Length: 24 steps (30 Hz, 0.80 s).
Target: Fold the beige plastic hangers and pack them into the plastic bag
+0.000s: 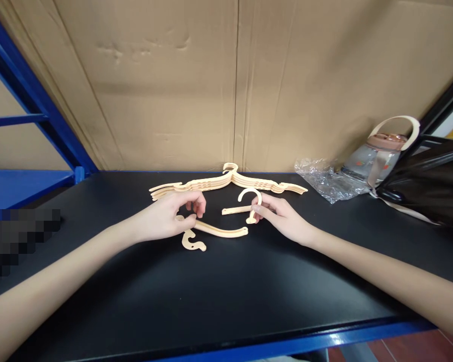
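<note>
Head view: hanger hook (259, 198) in right hand (283, 215), black tabletop (211, 296).
Right fingers clamped on hook; left hand (169, 215) at curved hanger arm (222, 232), thumb and fingertips apart. Stacked hangers (211, 183) behind. Drink bottle's (375, 160) red markings too small to identify.

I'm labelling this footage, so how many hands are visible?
2: the left hand at a curved wooden strip, the right hand holding a wooden hook. No others show.

"Where's that camera?"
"On the person's head, facing forward and down over the table (211, 296), left hand (169, 213) and right hand (281, 216) near, cardboard (166, 100) spanning the background."
</note>
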{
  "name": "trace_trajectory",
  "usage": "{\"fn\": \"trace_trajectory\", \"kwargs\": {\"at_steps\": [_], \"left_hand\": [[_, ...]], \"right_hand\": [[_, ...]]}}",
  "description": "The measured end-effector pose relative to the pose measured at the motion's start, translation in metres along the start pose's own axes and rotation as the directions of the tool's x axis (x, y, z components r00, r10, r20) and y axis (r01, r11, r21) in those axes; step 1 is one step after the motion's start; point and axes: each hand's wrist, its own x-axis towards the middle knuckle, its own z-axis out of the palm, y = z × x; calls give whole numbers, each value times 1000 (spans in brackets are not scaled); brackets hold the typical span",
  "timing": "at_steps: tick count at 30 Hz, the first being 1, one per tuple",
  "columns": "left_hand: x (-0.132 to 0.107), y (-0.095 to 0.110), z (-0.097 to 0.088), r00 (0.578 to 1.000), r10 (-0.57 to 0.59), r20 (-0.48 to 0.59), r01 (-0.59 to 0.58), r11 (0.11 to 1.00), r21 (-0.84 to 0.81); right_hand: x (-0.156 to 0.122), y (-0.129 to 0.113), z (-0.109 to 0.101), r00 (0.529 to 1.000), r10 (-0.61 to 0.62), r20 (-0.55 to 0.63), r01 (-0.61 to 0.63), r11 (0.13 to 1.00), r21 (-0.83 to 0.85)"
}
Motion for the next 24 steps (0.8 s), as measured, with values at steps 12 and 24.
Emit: {"fn": "trace_trajectory", "kwargs": {"at_steps": [12, 24], "left_hand": [[-6, 54, 19, 964, 189, 185, -190, 982, -17], [-8, 40, 14, 923, 169, 346, -113, 978, -177]], "right_hand": [[1, -3, 2, 997, 80, 25, -83, 973, 214], [2, -5, 2, 993, 106, 60, -117, 967, 225]]}}
